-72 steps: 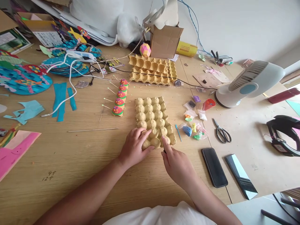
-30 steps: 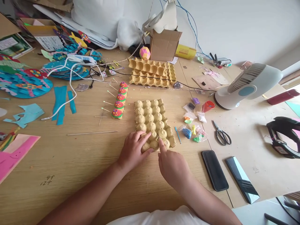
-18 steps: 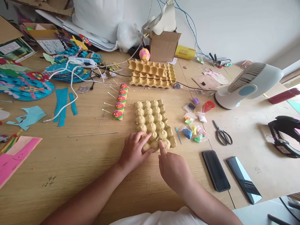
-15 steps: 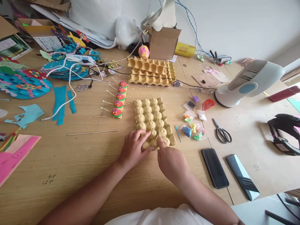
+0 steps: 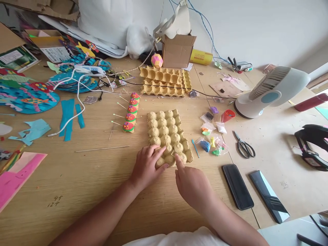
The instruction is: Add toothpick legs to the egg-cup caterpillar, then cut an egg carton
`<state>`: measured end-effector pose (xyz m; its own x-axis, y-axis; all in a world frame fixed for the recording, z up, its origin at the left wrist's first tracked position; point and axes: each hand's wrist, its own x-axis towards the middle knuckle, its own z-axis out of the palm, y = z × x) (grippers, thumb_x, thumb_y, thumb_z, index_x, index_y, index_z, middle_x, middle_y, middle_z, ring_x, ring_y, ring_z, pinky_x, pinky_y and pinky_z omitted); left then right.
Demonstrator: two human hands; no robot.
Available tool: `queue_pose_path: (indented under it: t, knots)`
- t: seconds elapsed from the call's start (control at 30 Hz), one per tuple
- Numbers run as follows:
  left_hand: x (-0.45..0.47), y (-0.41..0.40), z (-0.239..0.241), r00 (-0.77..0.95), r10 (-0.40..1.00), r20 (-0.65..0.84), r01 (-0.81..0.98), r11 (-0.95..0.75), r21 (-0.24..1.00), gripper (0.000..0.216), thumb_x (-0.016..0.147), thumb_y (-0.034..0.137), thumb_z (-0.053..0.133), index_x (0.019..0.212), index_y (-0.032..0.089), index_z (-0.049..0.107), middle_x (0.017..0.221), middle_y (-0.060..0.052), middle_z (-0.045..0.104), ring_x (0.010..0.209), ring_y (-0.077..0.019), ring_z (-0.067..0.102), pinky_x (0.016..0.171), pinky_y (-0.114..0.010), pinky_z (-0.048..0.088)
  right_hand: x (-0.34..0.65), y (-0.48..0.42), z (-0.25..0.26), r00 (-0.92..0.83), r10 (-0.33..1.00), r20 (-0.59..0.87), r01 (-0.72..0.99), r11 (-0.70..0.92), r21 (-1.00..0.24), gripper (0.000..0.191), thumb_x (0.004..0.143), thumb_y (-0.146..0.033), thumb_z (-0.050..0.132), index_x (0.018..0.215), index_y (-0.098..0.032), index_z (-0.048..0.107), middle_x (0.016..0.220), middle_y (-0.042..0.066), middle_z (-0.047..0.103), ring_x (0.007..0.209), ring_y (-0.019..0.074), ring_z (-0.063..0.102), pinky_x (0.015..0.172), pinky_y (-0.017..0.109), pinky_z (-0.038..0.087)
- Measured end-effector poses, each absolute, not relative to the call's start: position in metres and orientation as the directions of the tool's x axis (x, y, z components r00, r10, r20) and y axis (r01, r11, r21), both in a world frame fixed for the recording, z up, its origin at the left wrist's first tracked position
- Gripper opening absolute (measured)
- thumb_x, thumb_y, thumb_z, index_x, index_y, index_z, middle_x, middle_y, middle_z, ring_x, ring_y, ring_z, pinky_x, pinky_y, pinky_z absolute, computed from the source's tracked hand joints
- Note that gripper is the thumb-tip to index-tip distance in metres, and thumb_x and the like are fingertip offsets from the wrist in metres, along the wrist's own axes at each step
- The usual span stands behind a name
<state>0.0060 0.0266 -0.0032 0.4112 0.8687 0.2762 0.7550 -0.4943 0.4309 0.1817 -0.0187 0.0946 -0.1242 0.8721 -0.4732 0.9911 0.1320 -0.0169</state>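
Observation:
A yellow-brown egg tray [image 5: 165, 131] lies upside down, bumps up, in the middle of the wooden table [image 5: 77, 177]. My left hand [image 5: 146, 167] grips its near left corner, fingers laid over the bumps and thumb at the near edge. My right hand [image 5: 192, 186] is just right of it. Its index finger points onto the tray's near edge and the other fingers are curled in. Whatever they may hold is hidden.
A row of painted cup figures [image 5: 130, 112] with pins stands left of the tray, and a thin stick [image 5: 102, 149] lies nearby. Stacked egg trays [image 5: 164, 80] and a cardboard box [image 5: 178, 51] sit behind. To the right are clay bags [image 5: 211, 136], scissors [image 5: 243, 145], two phones [image 5: 237, 186] and a fan [image 5: 271, 90].
My right hand has shifted left along the tray's near edge and its index finger now points onto the tray. The dark tool seen in it earlier no longer shows. My left hand has stayed put.

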Motion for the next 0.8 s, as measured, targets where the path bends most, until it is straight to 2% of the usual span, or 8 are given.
queue_pose_path:
  t: [0.43,0.6,0.8]
  knots:
    - [0.0066,0.0268,-0.0028,0.409,0.869,0.279,0.751,-0.494,0.438,0.06,0.088,0.049,0.066,0.143,0.028,0.054,0.134,-0.01,0.054,0.116,-0.0309,0.052,0.102,-0.05,0.044,0.1794,-0.0137,0.0978,-0.115,0.879,-0.462,0.992,0.122,-0.013,0.063,0.1,-0.02,0.039,0.16,-0.004,0.024,0.085,0.015,0.077,0.074,0.025,0.074,0.056,0.031,0.048]
    - [0.0058,0.0269,-0.0039,0.41,0.869,0.276,0.75,-0.494,0.441,0.059,0.088,0.052,0.066,0.141,0.027,0.056,0.133,-0.011,0.053,0.117,-0.0309,0.052,0.102,-0.05,0.044,0.18,-0.016,0.1032,-0.119,0.854,-0.506,0.991,0.137,-0.001,0.062,0.1,-0.019,0.04,0.16,-0.007,0.026,0.084,0.012,0.077,0.073,0.0233,0.073,0.057,0.03,0.049]
    - [0.0051,0.0261,-0.0031,0.414,0.867,0.277,0.744,-0.498,0.445,0.059,0.089,0.049,0.066,0.143,0.027,0.054,0.134,-0.011,0.053,0.118,-0.0303,0.052,0.103,-0.049,0.045,0.1797,-0.0116,0.1002,-0.113,0.874,-0.474,0.993,0.114,-0.026,0.064,0.1,-0.019,0.039,0.159,-0.004,0.025,0.086,0.015,0.077,0.075,0.0247,0.074,0.058,0.03,0.05]
